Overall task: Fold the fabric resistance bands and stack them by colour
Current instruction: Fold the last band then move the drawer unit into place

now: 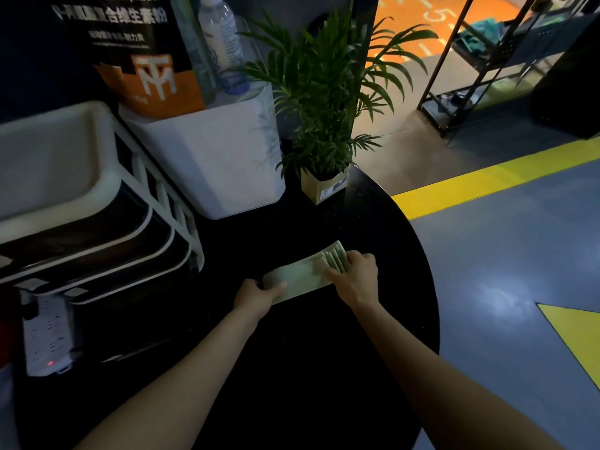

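- While the pale green band (297,276) lies flat across the middle of the round black table (373,319), both hands are on it, one at each end.
- At the band's near-left end, the left hand (256,295) grips the fabric, thumb on top and fingers curled under the edge.
- At the far-right end, the right hand (355,276) rests with fingers bent over a small pile of folded bands (336,256) of the same pale green, holding it down where it sits on the long band's end.
- Behind the bands, well apart from them, a potted palm (324,92) stands in a tan box near the table's far edge.
- Left of the plant stands a white bin (220,157) holding a water bottle (220,37) and an orange and black package (139,53).
- Further left, a white tiered tray rack (97,206) stands on the table, with a white power strip (47,336) below it showing a red light.
- Right of the table, the grey floor (503,254) carries yellow markings.
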Demonstrator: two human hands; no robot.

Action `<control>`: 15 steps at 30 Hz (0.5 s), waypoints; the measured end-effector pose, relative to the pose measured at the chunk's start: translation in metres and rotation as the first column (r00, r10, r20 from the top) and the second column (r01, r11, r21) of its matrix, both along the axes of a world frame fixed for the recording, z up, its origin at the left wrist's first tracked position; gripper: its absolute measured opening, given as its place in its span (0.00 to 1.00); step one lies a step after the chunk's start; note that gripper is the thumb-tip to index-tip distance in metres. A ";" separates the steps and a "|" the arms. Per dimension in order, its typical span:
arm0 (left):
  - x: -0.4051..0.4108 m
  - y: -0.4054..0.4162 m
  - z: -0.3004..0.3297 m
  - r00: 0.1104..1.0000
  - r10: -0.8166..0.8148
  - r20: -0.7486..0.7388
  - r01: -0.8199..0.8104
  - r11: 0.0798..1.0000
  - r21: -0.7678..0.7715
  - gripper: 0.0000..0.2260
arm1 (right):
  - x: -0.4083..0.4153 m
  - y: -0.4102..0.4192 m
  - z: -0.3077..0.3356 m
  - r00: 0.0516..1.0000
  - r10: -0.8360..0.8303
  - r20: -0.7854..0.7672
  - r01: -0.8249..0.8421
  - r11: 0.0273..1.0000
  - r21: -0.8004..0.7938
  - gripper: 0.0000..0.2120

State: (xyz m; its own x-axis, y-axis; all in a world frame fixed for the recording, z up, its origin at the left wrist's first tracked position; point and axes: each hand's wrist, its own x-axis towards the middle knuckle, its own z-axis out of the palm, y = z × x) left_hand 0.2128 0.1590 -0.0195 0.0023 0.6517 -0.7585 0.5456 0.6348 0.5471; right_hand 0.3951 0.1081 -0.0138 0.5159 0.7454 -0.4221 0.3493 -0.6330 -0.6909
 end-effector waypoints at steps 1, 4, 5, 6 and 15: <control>-0.001 -0.001 -0.003 1.000 -0.002 0.004 0.002 1.000 -0.004 0.29 | 0.002 -0.002 -0.001 1.000 -0.012 -0.011 0.012 1.000 -0.002 0.18; 0.002 -0.003 -0.003 1.000 0.006 0.024 -0.006 1.000 -0.007 0.26 | 0.006 -0.005 -0.003 0.994 -0.079 -0.078 0.077 0.997 -0.029 0.30; 0.002 -0.003 -0.002 1.000 0.011 0.030 -0.011 1.000 -0.011 0.25 | 0.007 -0.005 -0.003 0.990 -0.092 -0.104 0.087 0.995 -0.056 0.32; 0.004 -0.003 -0.001 0.999 0.010 0.037 -0.009 1.000 -0.014 0.25 | 0.008 -0.004 -0.004 0.986 -0.097 -0.133 0.087 0.993 -0.082 0.31; 0.006 -0.004 -0.008 0.997 0.028 0.070 -0.029 0.999 0.014 0.24 | 0.020 0.004 -0.011 0.947 -0.097 -0.307 0.047 0.985 -0.168 0.20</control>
